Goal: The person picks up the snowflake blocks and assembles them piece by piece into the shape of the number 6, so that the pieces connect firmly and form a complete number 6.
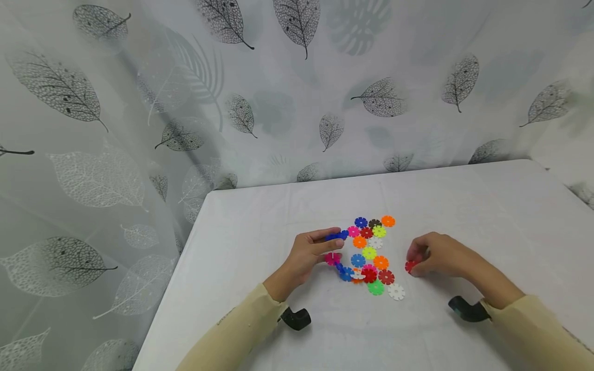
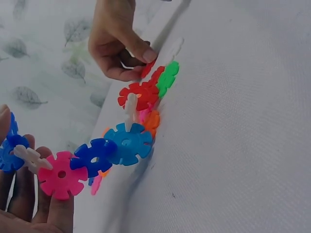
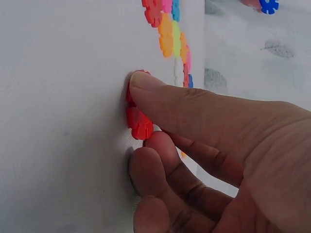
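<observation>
My left hand (image 1: 303, 252) holds one end of a chain of interlocked plastic snowflake discs. In the left wrist view, a pink disc (image 2: 62, 189), a dark blue disc (image 2: 87, 167) and a light blue disc (image 2: 127, 151) join edge to edge, with a white disc (image 2: 131, 109) standing crosswise beyond them. At the right, my right hand (image 1: 438, 253) pinches a red snowflake disc (image 3: 142, 127) between thumb and fingers, close over the tabletop. The right wrist view shows the thumb covering part of it.
Several loose discs lie between the hands, among them a green one (image 1: 376, 288), a white one (image 1: 396, 292) and an orange one (image 1: 388, 221) at the back. They rest on a white-covered table (image 1: 260, 216). A leaf-patterned curtain (image 1: 278, 129) hangs behind.
</observation>
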`<state>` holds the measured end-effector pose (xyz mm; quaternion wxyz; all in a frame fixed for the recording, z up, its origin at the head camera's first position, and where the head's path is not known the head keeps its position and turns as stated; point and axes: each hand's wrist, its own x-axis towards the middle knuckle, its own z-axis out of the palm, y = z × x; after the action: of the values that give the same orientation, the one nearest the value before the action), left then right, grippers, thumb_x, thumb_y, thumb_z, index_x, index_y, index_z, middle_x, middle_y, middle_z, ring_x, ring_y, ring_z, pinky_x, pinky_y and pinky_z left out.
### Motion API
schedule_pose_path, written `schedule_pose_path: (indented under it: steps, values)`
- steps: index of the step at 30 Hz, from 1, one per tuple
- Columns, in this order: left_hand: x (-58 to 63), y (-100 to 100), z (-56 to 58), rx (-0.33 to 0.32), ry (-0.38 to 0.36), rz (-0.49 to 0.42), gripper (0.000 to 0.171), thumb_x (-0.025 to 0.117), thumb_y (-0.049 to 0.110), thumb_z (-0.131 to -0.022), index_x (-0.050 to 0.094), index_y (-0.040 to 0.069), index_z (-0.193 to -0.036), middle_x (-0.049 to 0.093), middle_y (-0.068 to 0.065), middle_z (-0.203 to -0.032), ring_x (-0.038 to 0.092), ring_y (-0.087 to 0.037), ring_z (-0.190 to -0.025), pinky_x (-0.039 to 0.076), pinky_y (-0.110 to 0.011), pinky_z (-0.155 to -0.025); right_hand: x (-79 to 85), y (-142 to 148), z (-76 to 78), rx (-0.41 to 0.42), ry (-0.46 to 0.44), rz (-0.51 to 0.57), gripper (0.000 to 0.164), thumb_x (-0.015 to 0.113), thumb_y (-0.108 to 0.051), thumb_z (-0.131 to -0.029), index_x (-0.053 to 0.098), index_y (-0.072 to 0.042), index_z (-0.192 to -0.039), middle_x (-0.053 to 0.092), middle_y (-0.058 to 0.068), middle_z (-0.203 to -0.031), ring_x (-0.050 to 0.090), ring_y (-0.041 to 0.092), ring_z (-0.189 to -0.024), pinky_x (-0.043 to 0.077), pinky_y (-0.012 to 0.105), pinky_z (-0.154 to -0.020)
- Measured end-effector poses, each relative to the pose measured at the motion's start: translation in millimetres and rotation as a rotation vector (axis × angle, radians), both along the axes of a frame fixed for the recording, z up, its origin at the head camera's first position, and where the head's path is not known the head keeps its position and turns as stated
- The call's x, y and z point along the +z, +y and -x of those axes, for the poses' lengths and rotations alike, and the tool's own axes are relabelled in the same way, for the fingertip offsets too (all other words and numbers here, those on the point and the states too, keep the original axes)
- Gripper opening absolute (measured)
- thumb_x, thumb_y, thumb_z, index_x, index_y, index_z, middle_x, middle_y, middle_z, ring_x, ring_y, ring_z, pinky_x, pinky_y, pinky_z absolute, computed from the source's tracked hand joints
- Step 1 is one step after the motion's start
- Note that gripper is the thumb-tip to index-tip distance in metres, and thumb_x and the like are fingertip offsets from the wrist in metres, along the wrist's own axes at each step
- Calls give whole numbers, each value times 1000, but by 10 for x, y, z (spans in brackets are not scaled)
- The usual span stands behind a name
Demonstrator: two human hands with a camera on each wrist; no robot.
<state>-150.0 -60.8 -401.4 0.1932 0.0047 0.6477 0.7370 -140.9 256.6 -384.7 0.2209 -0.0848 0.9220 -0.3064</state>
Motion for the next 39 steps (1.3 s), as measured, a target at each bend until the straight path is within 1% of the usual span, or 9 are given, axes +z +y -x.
schedule_pose_path:
  steps: [2, 9, 15, 20, 24, 27, 30, 35, 39]
  values:
    - [5, -3, -2, -3, 5, -7, 36, 78, 18, -91, 73, 8, -125, 70, -8, -122, 70, -27, -108, 56, -39, -92, -1, -21, 1, 1, -1, 6, 29, 89, -18, -75, 70, -9, -94, 62, 2, -86, 56, 22, -80, 54, 34, -67]
    - [42, -10, -16, -23, 36, -34, 36, 77, 13, -92, 72, 6, -126, 72, -12, -119, 68, -39, -110, 56, -38, -92, -13, -78, 12, 10, -9, 35, 31, 91, -17, -74, 70, -9, -95, 61, 3, -84, 56, 22, -79, 54, 34, -69]
    - [55, -4, -22, -40, 51, -31, 35, 76, 13, -92, 72, 7, -126, 73, -13, -115, 72, -34, -101, 55, -37, -93, -7, -111, 9, 58, 7, 113, 17, 86, -17, -80, 72, -13, -88, 63, 1, -79, 55, 21, -75, 52, 34, -65]
    - [67, 4, -36, -49, 54, -24, 35, 76, 14, -92, 72, 7, -127, 73, -13, -115, 74, -30, -98, 55, -37, -93, 40, -191, 35, 98, 80, 182, 13, 83, -20, -85, 72, -14, -90, 66, -2, -82, 57, 21, -75, 53, 31, -62]
    - [74, 15, -50, -54, 57, -8, 35, 76, 15, -92, 72, 7, -127, 73, -13, -114, 74, -28, -96, 55, -37, -93, 92, -283, 66, 69, 173, 220, 14, 80, -22, -88, 72, -13, -95, 66, -2, -87, 59, 20, -80, 54, 30, -64]
    - [76, 24, -52, -63, 64, -5, 35, 76, 16, -92, 72, 8, -126, 73, -14, -114, 74, -28, -96, 55, -37, -93, 123, -355, 79, 37, 215, 269, 15, 78, -21, -90, 71, -11, -98, 67, 0, -89, 62, 20, -82, 56, 32, -67]
    - [79, 31, -55, -70, 68, -6, 35, 76, 16, -93, 72, 8, -126, 73, -14, -115, 74, -28, -97, 55, -37, -93, 139, -416, 76, 19, 228, 340, 16, 77, -20, -91, 71, -8, -99, 68, 2, -91, 65, 23, -80, 57, 36, -68]
    - [94, 34, -70, -71, 69, -5, 34, 75, 16, -93, 72, 8, -127, 73, -14, -116, 74, -29, -96, 56, -37, -93, 125, -482, 57, 0, 202, 459, 18, 75, -20, -94, 69, -5, -102, 70, 12, -94, 69, 31, -81, 60, 40, -71]
    - [103, 34, -74, -68, 72, 0, 35, 75, 16, -94, 72, 8, -127, 73, -13, -116, 74, -28, -95, 56, -37, -92, 113, -528, 48, -25, 202, 528, 20, 72, -20, -96, 66, -5, -107, 71, 11, -98, 70, 34, -84, 60, 41, -74]
